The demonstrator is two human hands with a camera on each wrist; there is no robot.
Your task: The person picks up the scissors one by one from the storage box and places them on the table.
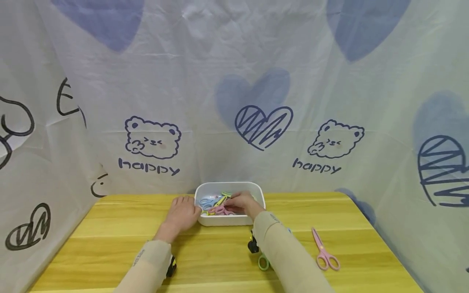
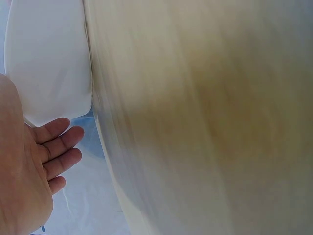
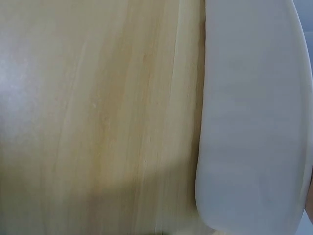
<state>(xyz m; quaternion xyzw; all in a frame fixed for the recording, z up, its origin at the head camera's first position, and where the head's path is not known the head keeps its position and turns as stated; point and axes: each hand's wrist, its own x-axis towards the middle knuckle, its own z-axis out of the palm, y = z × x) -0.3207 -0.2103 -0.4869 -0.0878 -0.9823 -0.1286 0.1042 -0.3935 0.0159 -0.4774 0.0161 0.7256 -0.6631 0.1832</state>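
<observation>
A white bin (image 1: 223, 221) stands at the table's back edge with several pairs of small scissors in it. My right hand (image 1: 244, 202) reaches over its front rim, fingertips pinching pink scissors (image 1: 220, 210) that lie among the others. Blue scissors (image 1: 207, 202) and yellow-green pieces (image 1: 220, 201) lie around them. My left hand (image 1: 184, 211) rests against the bin's left end, thumb near the rim; in the left wrist view its fingers (image 2: 63, 144) are loosely extended by the bin's corner. The right wrist view shows mostly the bin's outer wall (image 3: 254, 122), with the right hand nearly out of frame.
Another pair of pink scissors (image 1: 322, 252) lies on the wooden table (image 1: 216, 260) to the right. A green scissors handle (image 1: 263, 262) shows beside my right sleeve, which hides the rest. A printed cloth (image 1: 205, 101) hangs behind the table and along both sides.
</observation>
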